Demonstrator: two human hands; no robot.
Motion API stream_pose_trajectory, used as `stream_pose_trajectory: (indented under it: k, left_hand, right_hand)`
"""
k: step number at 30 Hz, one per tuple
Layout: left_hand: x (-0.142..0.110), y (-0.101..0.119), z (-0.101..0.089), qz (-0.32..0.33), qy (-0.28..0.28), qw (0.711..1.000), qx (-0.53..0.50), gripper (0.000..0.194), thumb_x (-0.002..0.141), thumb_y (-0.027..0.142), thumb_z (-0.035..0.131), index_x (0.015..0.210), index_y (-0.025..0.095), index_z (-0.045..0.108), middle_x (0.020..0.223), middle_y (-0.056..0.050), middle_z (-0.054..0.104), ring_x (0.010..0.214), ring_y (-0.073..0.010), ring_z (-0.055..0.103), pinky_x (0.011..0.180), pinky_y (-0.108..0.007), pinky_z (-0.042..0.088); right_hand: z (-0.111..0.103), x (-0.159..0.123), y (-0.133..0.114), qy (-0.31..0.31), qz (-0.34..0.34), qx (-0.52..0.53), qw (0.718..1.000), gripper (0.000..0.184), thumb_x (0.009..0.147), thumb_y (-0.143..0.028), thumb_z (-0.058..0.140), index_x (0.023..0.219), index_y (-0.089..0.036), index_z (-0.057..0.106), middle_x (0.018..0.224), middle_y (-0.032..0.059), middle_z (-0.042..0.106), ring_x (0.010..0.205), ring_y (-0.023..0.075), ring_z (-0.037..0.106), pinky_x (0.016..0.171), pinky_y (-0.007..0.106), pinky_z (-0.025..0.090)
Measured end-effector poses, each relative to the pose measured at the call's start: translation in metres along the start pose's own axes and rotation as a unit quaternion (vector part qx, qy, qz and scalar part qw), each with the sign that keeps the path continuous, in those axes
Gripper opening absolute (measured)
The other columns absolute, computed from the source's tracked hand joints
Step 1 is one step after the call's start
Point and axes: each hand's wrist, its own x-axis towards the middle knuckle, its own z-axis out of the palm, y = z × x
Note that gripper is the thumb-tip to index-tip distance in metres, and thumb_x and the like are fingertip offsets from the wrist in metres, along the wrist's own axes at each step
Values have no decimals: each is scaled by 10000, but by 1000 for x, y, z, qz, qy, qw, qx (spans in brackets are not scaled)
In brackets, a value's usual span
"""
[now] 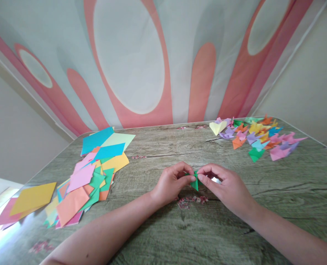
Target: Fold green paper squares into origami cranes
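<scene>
A small folded green paper piece (195, 182) sits just above the wood-grain table (163, 224) at its middle. My left hand (173, 183) pinches its left side with thumb and fingers closed. My right hand (223, 184) pinches its right side the same way. Both forearms reach in from the bottom edge.
A loose heap of flat coloured paper squares (93, 173) spreads over the table's left side, with a yellow sheet (33, 197) near the left edge. Several folded paper figures (258, 138) in many colours lie at the far right. A pink-and-grey patterned cloth (152, 62) hangs behind the table.
</scene>
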Motion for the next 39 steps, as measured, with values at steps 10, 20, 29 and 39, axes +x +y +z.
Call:
stream_pose_trajectory:
  k: [10,20,29,39]
  left_hand:
    - [-3,5,3,47,27,996,75,84,807,195,679,781,149,615,750,3,623,703,-110,562,691,-220,430]
    - [-6,9,1,107,18,979,173,55,852,168,642,803,160,617,772,12,649,738,-112,596,726,-215,444]
    - [-8,11,1,109,22,970,216,21,862,188,631,863,172,617,800,20,651,752,-106,597,736,-208,449]
    - [-8,13,5,96,52,972,206,37,833,171,654,853,171,623,796,15,666,760,-115,628,740,-217,469]
  right_hand:
    - [3,-2,0,15,13,15,1000,95,872,-278,571,825,-214,624,780,-10,650,721,144,599,685,263,454]
    - [6,-2,-1,0,80,64,995,161,859,-343,584,951,-222,639,838,-1,683,764,157,623,700,266,479]
    - [3,-2,-6,5,69,21,997,118,858,-310,586,821,-227,660,785,-27,666,705,137,602,679,257,452]
    - [4,-1,-6,7,54,15,998,103,858,-281,581,818,-227,659,791,-26,658,705,142,593,683,265,449]
